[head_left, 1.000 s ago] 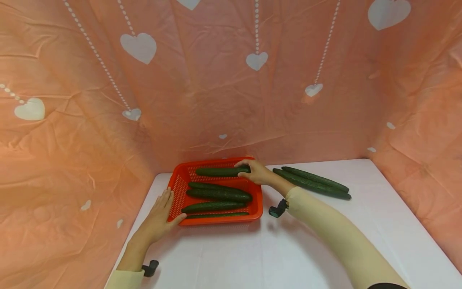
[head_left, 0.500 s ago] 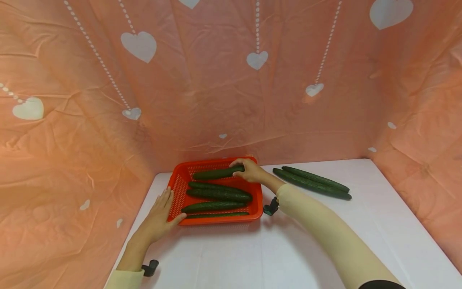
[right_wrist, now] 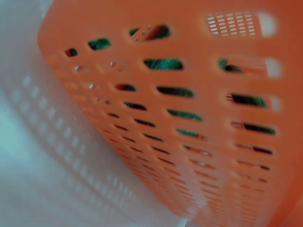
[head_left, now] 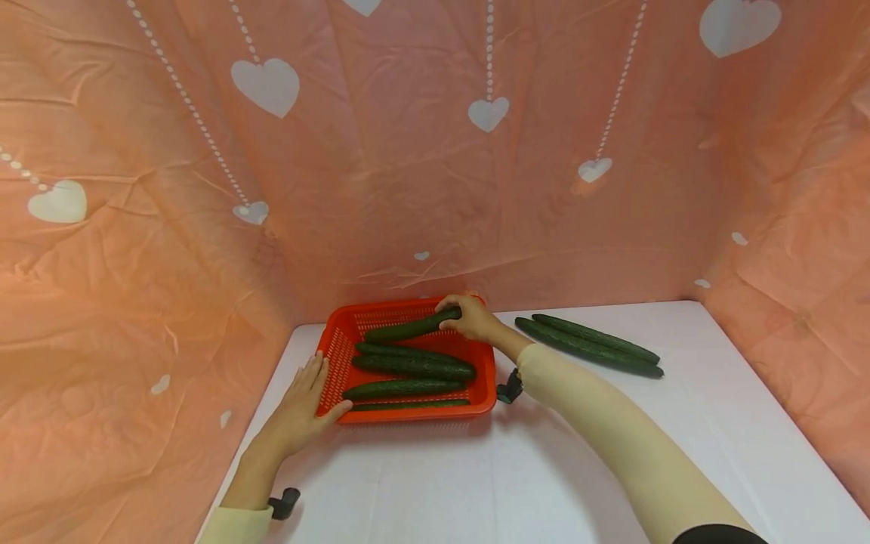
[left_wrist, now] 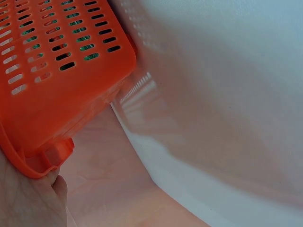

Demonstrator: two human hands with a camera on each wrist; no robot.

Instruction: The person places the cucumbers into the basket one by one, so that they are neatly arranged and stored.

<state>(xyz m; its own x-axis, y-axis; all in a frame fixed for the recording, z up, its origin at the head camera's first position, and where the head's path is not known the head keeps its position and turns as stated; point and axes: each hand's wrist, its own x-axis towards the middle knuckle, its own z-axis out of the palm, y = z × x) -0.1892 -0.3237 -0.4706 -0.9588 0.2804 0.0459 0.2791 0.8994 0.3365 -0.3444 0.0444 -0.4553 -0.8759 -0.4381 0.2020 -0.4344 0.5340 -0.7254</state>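
Observation:
In the head view, my right hand (head_left: pixel 469 317) grips the right end of a dark green cucumber (head_left: pixel 404 330) inside the red plastic basket (head_left: pixel 414 415), at its back right. That cucumber slants, its left end nearer the other cucumbers (head_left: pixel 411 366) in the basket. My left hand (head_left: pixel 299 404) rests on the basket's left side, fingers straight along the rim and thumb at the front corner. The left wrist view shows part of that hand (left_wrist: pixel 33 198) against the rim of the basket (left_wrist: pixel 71 90). Only the slotted basket wall (right_wrist: pixel 203 127) fills the right wrist view; the right hand is out of it.
Two more cucumbers (head_left: pixel 587 347) lie side by side on the white table (head_left: pixel 435 483), right of the basket. Behind and at both sides hangs an orange cloth (head_left: pixel 381 189) with white hearts, close to the basket's back rim.
My right hand has moved a little left with the cucumber. The cucumber has gone from nearly level to slanted, its left end shifting toward the front. The left hand stays on the basket.

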